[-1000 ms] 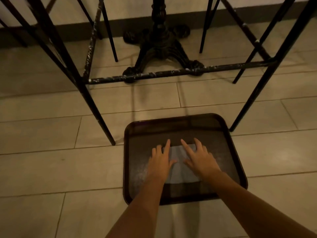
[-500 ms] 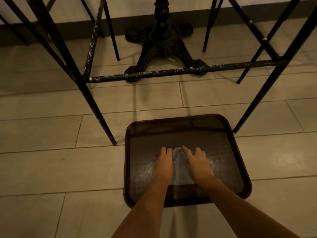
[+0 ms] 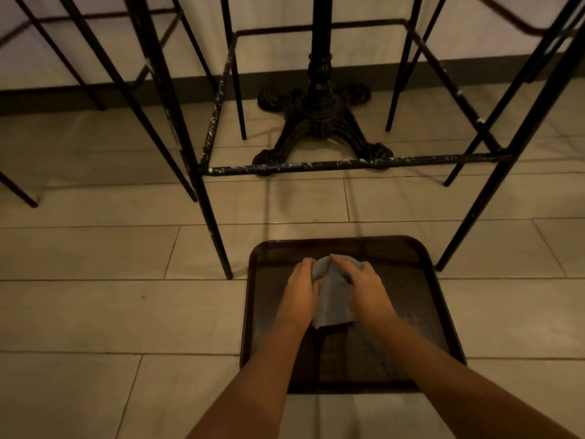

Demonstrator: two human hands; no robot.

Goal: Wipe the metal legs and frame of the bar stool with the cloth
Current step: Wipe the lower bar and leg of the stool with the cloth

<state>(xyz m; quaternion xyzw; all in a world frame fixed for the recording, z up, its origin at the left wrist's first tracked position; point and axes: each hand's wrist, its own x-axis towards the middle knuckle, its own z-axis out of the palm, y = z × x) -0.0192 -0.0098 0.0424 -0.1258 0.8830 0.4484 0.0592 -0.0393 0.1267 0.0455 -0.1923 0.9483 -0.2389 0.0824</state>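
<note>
Two hands [image 3: 332, 288], one cloth [image 3: 332, 299], one tray [image 3: 421, 299], one table base [image 3: 319, 122].

Just one view here — a wide-angle head cam looking forward and steeply down at the beige tiled floor [image 3: 95, 312], close over the dark brown plastic tray [image 3: 411, 312], black metal stool legs [image 3: 212, 217] farther ahead.

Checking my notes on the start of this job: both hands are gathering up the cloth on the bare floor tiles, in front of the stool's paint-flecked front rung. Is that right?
Not quite. In the head view the cloth lies on a dark tray, not on bare tiles. The rest holds: the left hand and right hand gather it in front of the flecked rung.
</note>
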